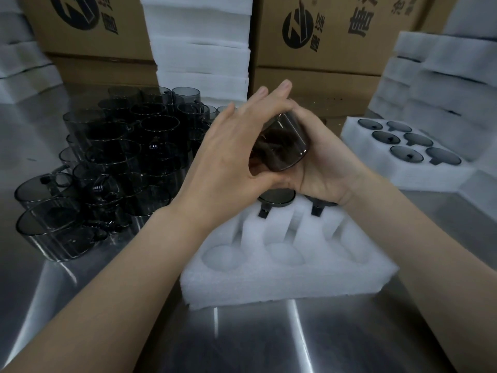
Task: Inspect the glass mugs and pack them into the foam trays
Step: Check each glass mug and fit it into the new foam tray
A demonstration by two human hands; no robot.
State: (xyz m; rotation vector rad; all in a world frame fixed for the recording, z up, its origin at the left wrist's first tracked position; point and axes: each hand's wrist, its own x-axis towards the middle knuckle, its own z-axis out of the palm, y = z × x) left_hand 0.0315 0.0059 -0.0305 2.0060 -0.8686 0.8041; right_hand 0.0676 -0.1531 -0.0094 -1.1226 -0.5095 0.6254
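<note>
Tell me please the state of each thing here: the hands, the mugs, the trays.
held mug: lifted above the near tray, in both hands.
left hand: open, straight fingers against the mug.
right hand: curled round the mug.
near foam tray: partly filled; near pockets empty.
far foam tray: all six pockets filled.
loose mugs: piled at left, unpacked.

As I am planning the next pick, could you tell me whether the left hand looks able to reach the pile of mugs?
Probably yes: the mug pile sits just left of the left hand with nothing between, though that hand presses on the held mug.
</note>
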